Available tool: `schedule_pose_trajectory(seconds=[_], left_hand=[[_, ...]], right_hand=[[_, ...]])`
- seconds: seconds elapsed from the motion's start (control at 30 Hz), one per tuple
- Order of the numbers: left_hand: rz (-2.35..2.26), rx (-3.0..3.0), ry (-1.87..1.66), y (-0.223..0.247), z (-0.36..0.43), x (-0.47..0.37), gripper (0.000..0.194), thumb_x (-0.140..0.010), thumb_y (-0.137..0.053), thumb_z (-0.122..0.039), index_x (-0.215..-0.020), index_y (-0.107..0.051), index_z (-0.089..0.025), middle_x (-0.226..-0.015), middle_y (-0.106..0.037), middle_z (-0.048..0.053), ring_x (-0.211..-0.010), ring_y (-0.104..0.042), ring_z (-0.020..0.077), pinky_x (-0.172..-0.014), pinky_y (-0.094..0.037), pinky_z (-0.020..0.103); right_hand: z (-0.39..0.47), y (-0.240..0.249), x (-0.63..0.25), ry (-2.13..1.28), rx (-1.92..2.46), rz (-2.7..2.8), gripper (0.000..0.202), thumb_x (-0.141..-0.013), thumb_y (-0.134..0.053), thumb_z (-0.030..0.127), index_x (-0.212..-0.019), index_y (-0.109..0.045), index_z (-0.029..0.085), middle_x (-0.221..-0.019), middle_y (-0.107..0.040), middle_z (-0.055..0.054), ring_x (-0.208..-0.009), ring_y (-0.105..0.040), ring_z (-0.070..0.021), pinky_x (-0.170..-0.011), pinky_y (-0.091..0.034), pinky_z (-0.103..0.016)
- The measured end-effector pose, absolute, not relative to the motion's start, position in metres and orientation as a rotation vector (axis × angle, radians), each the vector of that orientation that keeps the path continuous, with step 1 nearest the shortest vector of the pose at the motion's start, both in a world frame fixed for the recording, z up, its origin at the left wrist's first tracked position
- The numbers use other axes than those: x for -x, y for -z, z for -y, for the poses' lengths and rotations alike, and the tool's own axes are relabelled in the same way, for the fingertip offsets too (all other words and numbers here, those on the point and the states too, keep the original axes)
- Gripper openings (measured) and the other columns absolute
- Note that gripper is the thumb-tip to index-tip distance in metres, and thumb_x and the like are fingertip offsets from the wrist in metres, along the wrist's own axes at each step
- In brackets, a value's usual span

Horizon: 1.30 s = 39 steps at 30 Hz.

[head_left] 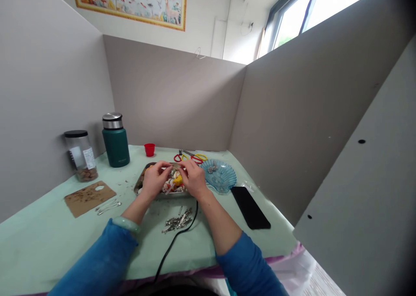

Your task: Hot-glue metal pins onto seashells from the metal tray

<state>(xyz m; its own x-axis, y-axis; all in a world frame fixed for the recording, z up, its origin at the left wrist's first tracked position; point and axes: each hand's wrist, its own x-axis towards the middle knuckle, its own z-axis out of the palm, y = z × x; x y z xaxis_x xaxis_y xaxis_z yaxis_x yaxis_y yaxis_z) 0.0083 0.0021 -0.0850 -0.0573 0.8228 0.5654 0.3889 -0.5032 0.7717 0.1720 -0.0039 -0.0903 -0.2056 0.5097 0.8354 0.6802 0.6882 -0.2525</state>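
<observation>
The metal tray (177,195) is set on the pale green tablecloth (61,244), filled with small mixed pieces in white, red and orange, a yellow piece (177,180) among them. Over it, the left hand (154,179) is held with fingers bent and thumb brought near the index finger; the right hand (194,177) is held half curled in the same way, its fingertips pointed toward those of the left. Whether anything is pinched in either hand cannot be told.

In front of the tray, a pile of metal clips (177,222) is spread beside a black cable (177,236). To the right, small metal parts (212,169) are held in a blue dish (224,177), with a black slab (250,207) laid nearby. Behind, red and yellow tool handles (197,158) and a red cup (149,150) are seen. Farther left are placed a cardboard piece (87,200), metal pins (108,207), a lidded jar (81,157) and a green bottle (116,146)
</observation>
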Motion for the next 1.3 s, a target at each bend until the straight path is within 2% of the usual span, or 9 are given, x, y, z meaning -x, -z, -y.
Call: schedule_pose_trajectory(seconds=[0.1, 0.17, 0.33, 0.47, 0.6, 0.83, 1.07, 1.2, 1.3], left_hand=[[-1.175, -1.392, -1.653, 0.08, -0.003, -0.007, 0.033, -0.065, -0.07, -0.041, -0.082, -0.06, -0.015, -0.067, -0.065, 0.001, -0.05, -0.06, 0.0142, -0.053, -0.05, 0.027], [-1.117, -1.209, -1.699, 0.077, -0.004, -0.005, 0.033, -0.063, -0.073, -0.037, -0.082, -0.059, -0.014, -0.065, -0.064, 0.0, -0.047, -0.06, 0.0135, -0.05, -0.05, 0.026], [-1.085, -1.045, -1.746, 0.075, -0.005, -0.002, 0.027, -0.065, -0.071, -0.028, -0.083, -0.055, -0.015, -0.062, -0.063, 0.0, -0.043, -0.058, 0.0124, -0.041, -0.045, 0.021], [-1.092, -0.984, -1.775, 0.074, -0.006, 0.0, 0.02, -0.07, -0.067, -0.024, -0.081, -0.055, -0.014, -0.066, -0.064, 0.001, -0.044, -0.058, 0.0103, -0.04, -0.043, 0.018], [-1.067, -0.916, -1.796, 0.075, -0.009, 0.002, 0.011, -0.075, -0.062, -0.019, -0.08, -0.054, -0.013, -0.07, -0.065, 0.002, -0.047, -0.059, 0.0105, -0.043, -0.047, 0.02], [-0.865, -0.685, -1.76, 0.072, -0.01, 0.001, 0.008, -0.079, -0.056, -0.008, -0.074, -0.054, -0.013, -0.061, -0.062, 0.0, -0.057, -0.065, 0.0124, -0.063, -0.058, 0.027], [-0.688, -0.497, -1.638, 0.075, -0.019, 0.01, 0.013, -0.081, -0.051, -0.002, -0.075, -0.058, -0.012, -0.074, -0.066, 0.008, -0.075, -0.068, 0.0156, -0.07, -0.06, 0.025], [-0.69, -0.458, -1.668, 0.075, -0.02, 0.012, 0.012, -0.083, -0.052, -0.003, -0.078, -0.058, -0.012, -0.079, -0.067, 0.008, -0.075, -0.068, 0.0142, -0.07, -0.059, 0.023], [-0.669, -0.468, -1.663, 0.075, -0.018, 0.009, 0.013, -0.083, -0.051, -0.003, -0.077, -0.058, -0.011, -0.078, -0.067, 0.007, -0.075, -0.068, 0.0135, -0.074, -0.059, 0.023]], right_hand=[[0.005, 0.086, -0.177, 0.188, 1.119, 1.938, 0.021, -0.093, -0.046, 0.029, -0.097, -0.064, 0.021, -0.099, -0.066, -0.005, -0.084, -0.061, -0.0157, -0.076, -0.044, -0.026], [0.006, 0.083, -0.181, 0.174, 1.28, 2.031, 0.022, -0.091, -0.049, 0.036, -0.092, -0.065, 0.021, -0.095, -0.066, -0.005, -0.082, -0.061, -0.0165, -0.073, -0.044, -0.027], [0.009, 0.081, -0.184, 0.166, 1.549, 2.203, 0.046, -0.076, -0.06, 0.059, -0.097, -0.065, 0.018, -0.097, -0.066, -0.01, -0.089, -0.062, -0.0231, -0.072, -0.045, -0.03], [0.009, 0.082, -0.182, 0.114, 1.714, 2.199, 0.046, -0.07, -0.068, 0.052, -0.101, -0.064, 0.018, -0.102, -0.065, -0.012, -0.092, -0.063, -0.0254, -0.073, -0.046, -0.031], [0.008, 0.082, -0.181, 0.084, 1.748, 2.192, 0.042, -0.071, -0.067, 0.047, -0.101, -0.066, 0.018, -0.102, -0.066, -0.012, -0.091, -0.064, -0.0262, -0.072, -0.046, -0.032], [0.006, 0.083, -0.181, 0.075, 1.769, 2.201, 0.042, -0.068, -0.067, 0.051, -0.095, -0.069, 0.018, -0.102, -0.068, -0.013, -0.09, -0.065, -0.0261, -0.072, -0.046, -0.032], [0.001, 0.088, -0.182, 0.112, 1.675, 2.103, 0.029, -0.078, -0.057, 0.041, -0.091, -0.068, 0.018, -0.094, -0.069, -0.012, -0.086, -0.065, -0.0241, -0.071, -0.046, -0.031], [-0.008, 0.086, -0.185, -0.136, 1.444, 1.806, 0.025, -0.08, -0.055, 0.04, -0.083, -0.064, 0.017, -0.085, -0.066, -0.008, -0.08, -0.062, -0.0206, -0.071, -0.047, -0.03], [-0.01, 0.081, -0.182, -0.656, 1.1, 1.38, 0.032, -0.08, -0.053, 0.05, -0.086, -0.06, 0.019, -0.078, -0.061, -0.003, -0.069, -0.058, -0.0151, -0.057, -0.048, -0.025]])
